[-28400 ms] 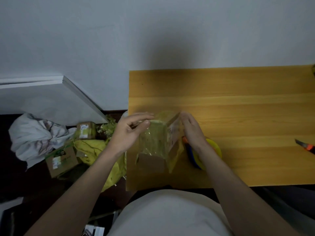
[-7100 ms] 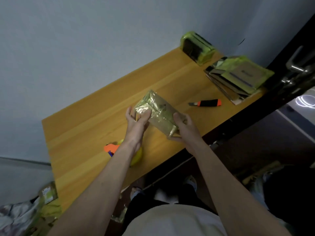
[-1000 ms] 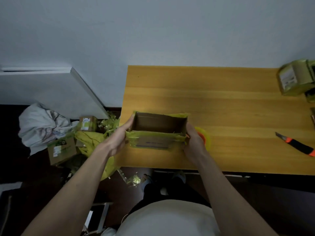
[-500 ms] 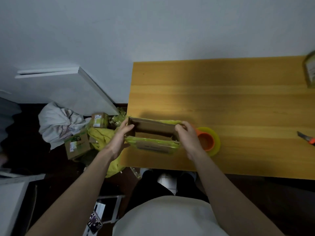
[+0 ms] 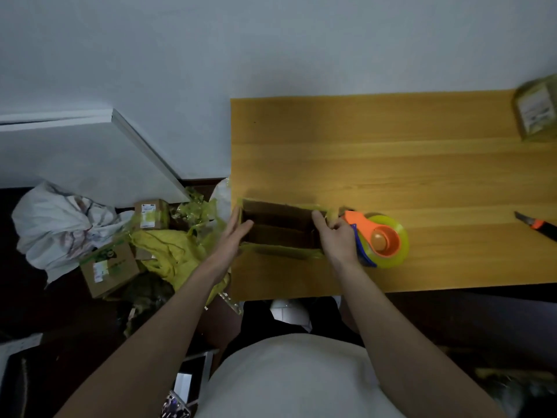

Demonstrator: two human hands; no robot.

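Observation:
An open brown cardboard box (image 5: pixel 280 229) edged with yellow-green tape lies at the near left corner of the wooden table (image 5: pixel 391 164). My left hand (image 5: pixel 233 236) presses its straight fingers against the box's left end. My right hand (image 5: pixel 336 236) grips the box's right end, index finger over the rim. Directly right of that hand sits an orange and blue tape dispenser (image 5: pixel 378 241) with a yellow-green roll.
An orange box cutter (image 5: pixel 538 226) lies at the table's right edge. A taped package (image 5: pixel 536 113) stands at the far right corner. On the floor to the left are small cardboard boxes (image 5: pixel 110 268), yellow wrapping scraps (image 5: pixel 174 251) and a white bag (image 5: pixel 57 218).
The box has been set lower on the table near the left corner. My left hand's fingers have straightened along its left end. The tape dispenser shows more fully beside my right hand.

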